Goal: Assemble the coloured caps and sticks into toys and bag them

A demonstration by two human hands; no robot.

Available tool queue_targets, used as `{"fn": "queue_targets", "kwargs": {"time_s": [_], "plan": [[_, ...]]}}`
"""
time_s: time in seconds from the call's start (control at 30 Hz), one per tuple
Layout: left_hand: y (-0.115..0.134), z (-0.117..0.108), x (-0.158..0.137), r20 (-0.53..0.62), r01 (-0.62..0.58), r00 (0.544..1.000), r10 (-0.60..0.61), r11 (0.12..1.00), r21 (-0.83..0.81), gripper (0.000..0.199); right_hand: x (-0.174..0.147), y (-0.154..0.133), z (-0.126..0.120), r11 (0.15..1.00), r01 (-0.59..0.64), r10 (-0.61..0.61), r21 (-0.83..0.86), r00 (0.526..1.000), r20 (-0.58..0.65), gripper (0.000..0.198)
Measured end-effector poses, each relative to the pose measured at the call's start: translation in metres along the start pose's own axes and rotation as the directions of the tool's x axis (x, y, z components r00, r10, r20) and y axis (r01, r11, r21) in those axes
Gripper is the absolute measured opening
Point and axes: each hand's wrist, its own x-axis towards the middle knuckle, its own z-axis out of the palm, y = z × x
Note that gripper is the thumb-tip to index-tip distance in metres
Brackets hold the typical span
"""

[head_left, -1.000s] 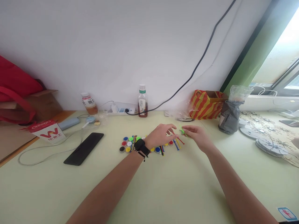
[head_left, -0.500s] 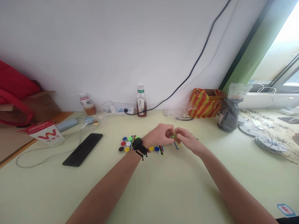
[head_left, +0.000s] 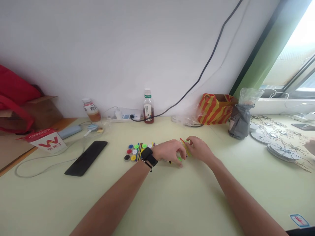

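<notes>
My left hand (head_left: 172,152), with a black watch (head_left: 149,156) on its wrist, reaches low over the table. Its thumb and fingers are apart around a small green round piece (head_left: 179,159); no firm grip shows. Close by on the right, my right hand (head_left: 199,149) has its fingers curled together beside a bunch of yellow and red thin strips (head_left: 184,146). What sits between those fingertips is too small to make out. Small coloured round pieces (head_left: 135,151) stand in rows left of the watch, with another bunch of strips (head_left: 139,150) beside them. My left hand covers part of this group.
A black phone (head_left: 86,158) and a red-and-white box (head_left: 48,140) are at left. Along the wall stand two bottles, one dark (head_left: 148,106), a power strip (head_left: 125,117) and a striped bag (head_left: 216,108). Grey discs (head_left: 283,152) lie at right, near another person's hand (head_left: 310,146).
My left hand has lowered toward the table, and its thumb and fingers have spread around the green piece. My hands have parted slightly. The yellow and red strips now show more.
</notes>
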Motion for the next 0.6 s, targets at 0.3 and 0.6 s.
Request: {"fn": "queue_targets", "kwargs": {"time_s": [0.3,0.6], "plan": [[-0.005,-0.011,-0.005,-0.07,0.058,0.996,-0.054,0.997,0.055,0.028,0.004,0.004,-0.012,0.999,0.038,-0.042,-0.028,0.992,-0.123,0.024],[-0.002,-0.021,-0.012,-0.25,0.058,0.968,-0.033,0.994,0.095,0.021,0.012,0.049,-0.016,0.995,-0.094,0.09,-0.027,0.988,-0.127,0.011]]}}
